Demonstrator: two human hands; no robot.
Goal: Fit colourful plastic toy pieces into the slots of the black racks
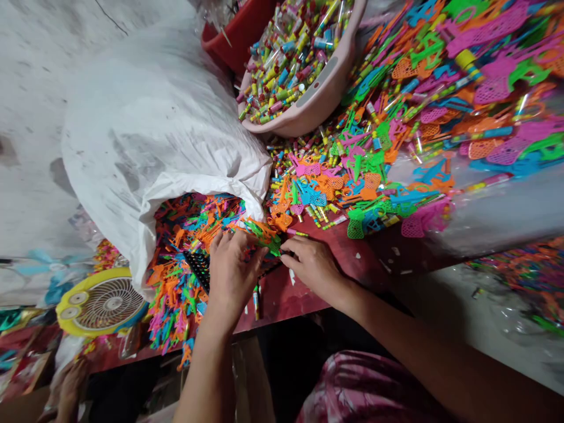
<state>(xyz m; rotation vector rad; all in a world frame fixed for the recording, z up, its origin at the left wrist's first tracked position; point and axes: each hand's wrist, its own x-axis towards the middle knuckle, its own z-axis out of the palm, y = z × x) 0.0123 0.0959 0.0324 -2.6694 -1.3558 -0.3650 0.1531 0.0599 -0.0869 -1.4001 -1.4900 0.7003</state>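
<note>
My left hand (pixel 233 267) is closed, its thumb and fingers around a small bunch of orange and green plastic toy pieces (pixel 264 232). Close on its right, my right hand (pixel 315 267) has its fingertips pinched together at the green end of that bunch; what sits between them is too small to make out. A black mesh basket (pixel 199 271) is partly hidden behind my left wrist. Loose coloured plastic pieces (pixel 176 288) spill around it from the mouth of a large white sack (pixel 145 117). A small labelled tube (pixel 256 302) lies on the red table (pixel 304 294) below my hands.
A pale pink basin (pixel 304 117) full of small labelled tubes stands at the back beside a red tub (pixel 238 35). To the right is a heap of coloured plastic toys (pixel 388 141). A yellow fan (pixel 103 302) stands at left, near another person's hand (pixel 70 382).
</note>
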